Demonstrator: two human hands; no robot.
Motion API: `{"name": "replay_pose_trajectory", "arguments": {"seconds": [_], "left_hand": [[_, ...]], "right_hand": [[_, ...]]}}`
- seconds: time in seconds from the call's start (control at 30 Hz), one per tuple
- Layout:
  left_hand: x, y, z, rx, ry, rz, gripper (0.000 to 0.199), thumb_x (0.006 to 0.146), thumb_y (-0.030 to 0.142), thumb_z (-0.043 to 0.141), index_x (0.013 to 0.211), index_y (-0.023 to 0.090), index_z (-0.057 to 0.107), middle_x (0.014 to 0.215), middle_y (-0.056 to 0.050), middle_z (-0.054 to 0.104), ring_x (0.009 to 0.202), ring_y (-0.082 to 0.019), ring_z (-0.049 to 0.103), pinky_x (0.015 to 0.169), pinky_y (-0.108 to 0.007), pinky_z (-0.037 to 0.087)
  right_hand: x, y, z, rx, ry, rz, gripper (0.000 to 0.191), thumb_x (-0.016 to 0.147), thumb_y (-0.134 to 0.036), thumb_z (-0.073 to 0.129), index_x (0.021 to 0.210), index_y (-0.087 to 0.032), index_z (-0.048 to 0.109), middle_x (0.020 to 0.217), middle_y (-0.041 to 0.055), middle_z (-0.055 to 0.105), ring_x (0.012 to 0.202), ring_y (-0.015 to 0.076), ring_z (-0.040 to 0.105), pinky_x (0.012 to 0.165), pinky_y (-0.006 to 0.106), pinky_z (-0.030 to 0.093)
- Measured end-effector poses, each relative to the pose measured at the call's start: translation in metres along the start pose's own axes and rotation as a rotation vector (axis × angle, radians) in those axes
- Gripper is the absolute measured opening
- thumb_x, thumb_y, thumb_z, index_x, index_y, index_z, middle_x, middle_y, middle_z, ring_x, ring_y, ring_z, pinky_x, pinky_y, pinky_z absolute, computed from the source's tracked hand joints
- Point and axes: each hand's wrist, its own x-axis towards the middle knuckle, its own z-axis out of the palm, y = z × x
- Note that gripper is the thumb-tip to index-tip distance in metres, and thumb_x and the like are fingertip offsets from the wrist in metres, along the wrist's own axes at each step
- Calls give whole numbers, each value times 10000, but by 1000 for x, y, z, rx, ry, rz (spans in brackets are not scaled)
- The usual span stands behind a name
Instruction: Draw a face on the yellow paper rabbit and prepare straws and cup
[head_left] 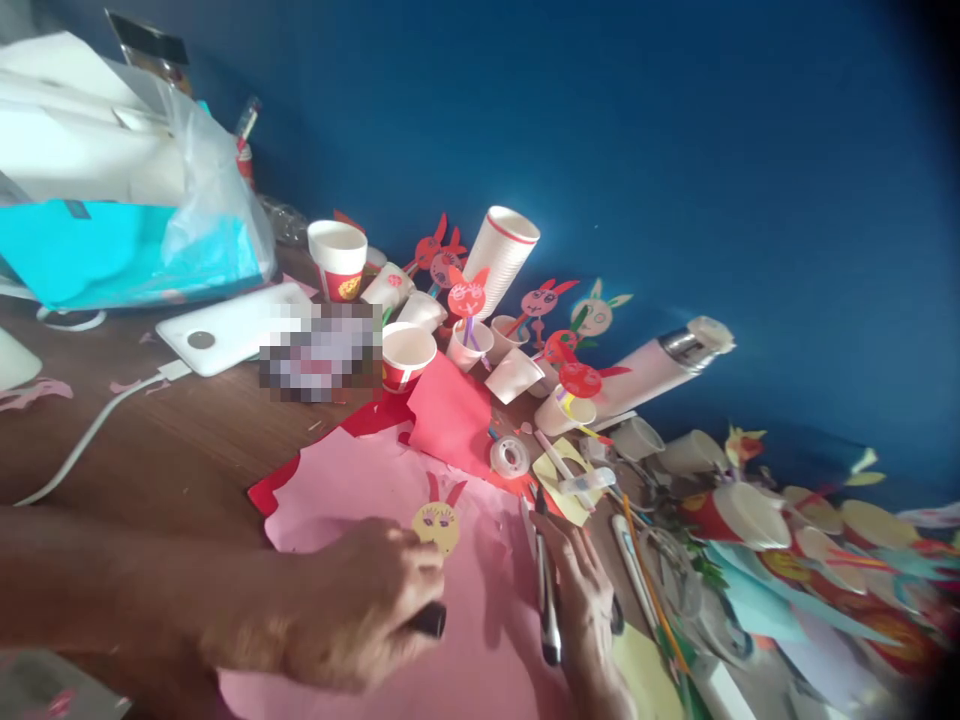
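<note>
The left hand [364,602] curled around a black cylinder [430,620], rabbit cutout [436,528] just beyond; the right hand [583,585] lay half-open beside a cutter [550,610], hold unclear.

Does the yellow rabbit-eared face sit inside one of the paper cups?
No, the yellow rabbit-eared face lies on the pink paper, right by the fingers of the left hand.

The sheet [337,490] is showing smooth, matt paper. The slim tool [550,600] is reflecting light like glossy metal. The table [225,460] is displaying wood grain. The bag [214,190] is presenting crinkled, glossy plastic. The flask collar [679,352] is gleaming like metal.
</note>
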Motion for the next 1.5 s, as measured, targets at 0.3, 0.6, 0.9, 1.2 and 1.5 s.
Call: {"name": "replay_pose_trajectory", "arguments": {"seconds": [0.3,0.6,0.9,1.2,1.5], "left_hand": [[57,-59,-46,-381,184,-356,262,781,261,558,568,217,413,541,45,403,513,-114,346,499,-293,239],[70,-48,-45,-742,406,-401,320,754,458,608,612,245,415,525,74,324,453,-92,297,447,-285,215],[44,-47,-21,-859,556,-476,375,762,540,607,634,206,492,448,90,337,421,-81,315,446,-242,236],[45,-54,0,-968,530,-500,410,748,581,624,638,216,472,424,97,336,395,-83,303,431,-236,242],[45,-44,8,-989,507,-517,405,740,538,652,589,214,461,433,96,312,394,-72,252,421,-239,178]], "right_hand": [[4,25,12,-261,28,-238,374,983,-136,422,1286,-222,624,1174,86,731,1107,264,634,888,371,400],[4,26,12,-253,98,-249,468,925,-21,367,1177,-243,693,1117,36,754,1061,205,663,880,344,403],[20,-55,-1,-87,6,60,258,942,-172,484,897,-227,732,801,31,722,734,190,675,705,284,429],[50,-100,5,-56,-363,392,120,890,-247,637,823,-219,733,723,32,770,681,237,730,563,276,363],[58,-101,16,53,-397,488,195,887,-293,594,771,-201,722,732,98,771,676,272,714,543,281,324]]}}
